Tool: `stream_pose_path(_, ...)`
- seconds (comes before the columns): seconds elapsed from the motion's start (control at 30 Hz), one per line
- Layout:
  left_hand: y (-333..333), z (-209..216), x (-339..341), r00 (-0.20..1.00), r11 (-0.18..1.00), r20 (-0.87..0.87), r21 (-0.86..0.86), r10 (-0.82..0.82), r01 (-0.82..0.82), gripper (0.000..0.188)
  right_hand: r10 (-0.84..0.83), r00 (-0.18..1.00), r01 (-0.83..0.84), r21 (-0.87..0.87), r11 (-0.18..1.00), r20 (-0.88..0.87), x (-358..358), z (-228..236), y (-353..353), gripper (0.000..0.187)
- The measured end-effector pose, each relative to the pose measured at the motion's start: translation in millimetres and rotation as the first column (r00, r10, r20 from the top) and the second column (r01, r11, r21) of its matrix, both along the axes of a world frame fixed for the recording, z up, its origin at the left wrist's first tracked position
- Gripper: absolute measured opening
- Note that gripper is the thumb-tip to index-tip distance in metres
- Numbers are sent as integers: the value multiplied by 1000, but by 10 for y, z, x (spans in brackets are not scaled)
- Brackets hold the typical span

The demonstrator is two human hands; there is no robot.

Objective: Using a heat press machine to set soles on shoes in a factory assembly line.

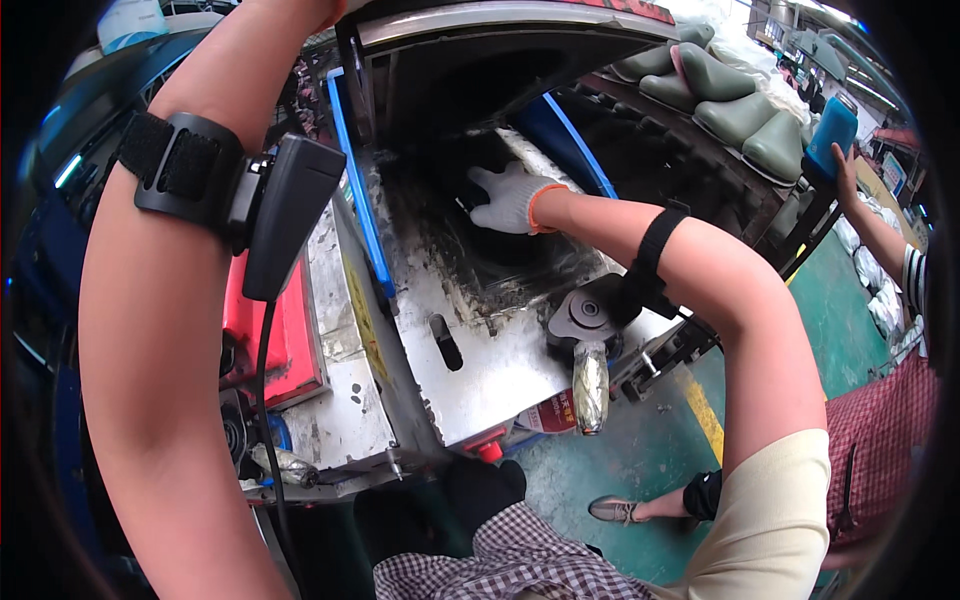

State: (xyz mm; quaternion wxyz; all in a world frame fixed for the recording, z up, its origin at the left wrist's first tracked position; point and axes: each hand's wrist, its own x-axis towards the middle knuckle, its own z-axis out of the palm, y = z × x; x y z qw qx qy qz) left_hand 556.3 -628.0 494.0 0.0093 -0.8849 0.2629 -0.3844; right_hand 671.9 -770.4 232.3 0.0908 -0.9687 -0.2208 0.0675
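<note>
My right hand (512, 198), in a white knit glove with an orange cuff, reaches into the machine. Its fingers are spread over a dark, worn plate (490, 262), and it seems to hold nothing. Whether the fingertips press on the plate I cannot tell. Above it hangs the raised upper part (490, 85) of the machine, black underneath with a metal edge. My left arm (150, 330) is lifted to the top edge of the picture, beside that upper part. Only the orange cuff of its glove shows; the fingers are out of view.
Blue strips (362, 190) flank the opening. A lever handle wrapped in tape (590, 390) juts out at the front right, and a red box (285, 345) lies left. Olive-green shoe-shaped pieces (735, 110) line a rack at the right. A co-worker's hand (848, 180) touches a blue bottle (832, 135).
</note>
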Motion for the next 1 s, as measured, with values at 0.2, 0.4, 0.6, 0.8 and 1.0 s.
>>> stream_pose_path(0.2, 32, -3, 57, 995, 998, -100, -56, -5, -1, 55, -25, 998, 25, 14, 1000, -62, -96, 69, -11, 98)
stream_pose_path(0.4, 74, -200, 168, 925, 936, -269, -300, -268, 184, 87, 40, 998, -40, -1, 999, -38, -143, 61, -130, 108)
stream_pose_path(0.6, 80, -499, 129, 959, 945, -162, -270, -232, 183, 90, 109, 994, -109, -49, 993, 1, -107, 24, -180, 105)
stream_pose_path(0.8, 14, -865, -42, 892, 867, -131, -332, -433, 372, 79, 179, 980, -182, 22, 983, 90, -292, 141, -271, 104)
stream_pose_path(1.0, -92, -1384, -174, 959, 922, -18, -280, -282, 266, 78, 213, 976, -218, 129, 967, 55, -1095, 527, -941, 70)
